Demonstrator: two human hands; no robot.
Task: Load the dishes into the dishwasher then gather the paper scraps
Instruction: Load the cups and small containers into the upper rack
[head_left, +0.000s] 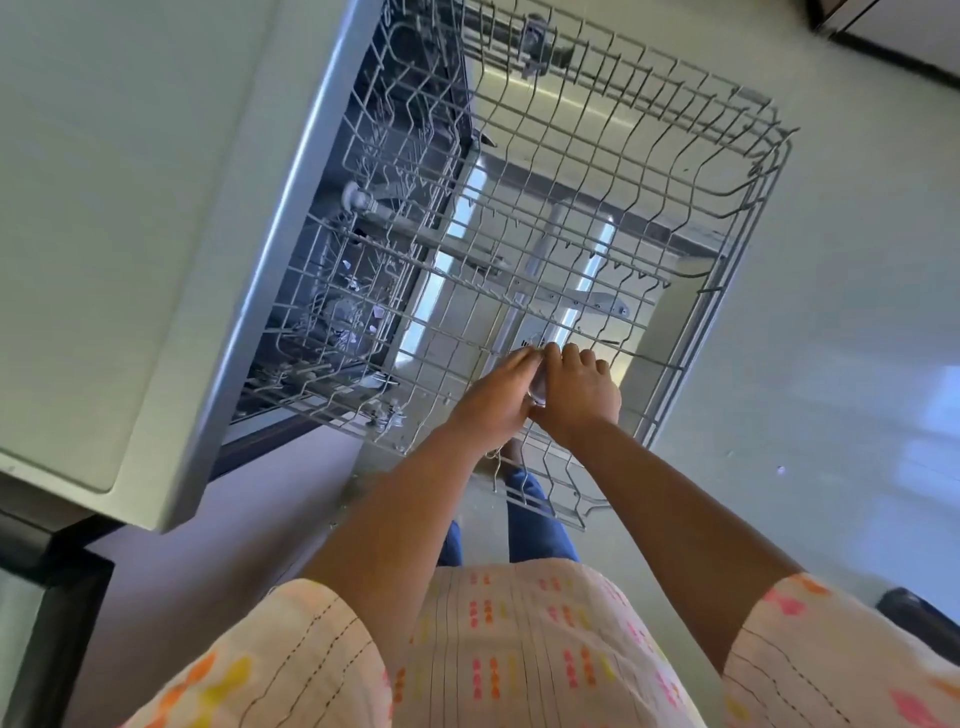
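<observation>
Together, the left hand (493, 397) and right hand (576, 395) curl round a small shiny rounded object (539, 385), hardly visible, above the grey wire rack (597, 171).

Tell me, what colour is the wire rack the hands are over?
The rack is grey wire, seen plainly in the head view.

Upper rack (597, 171): grey coated wire, matt. Dishwasher door (545, 119) below: brushed steel, glossy. Countertop (104, 208): smooth, pale. Tunic (519, 649): stitched woven cloth.
</observation>
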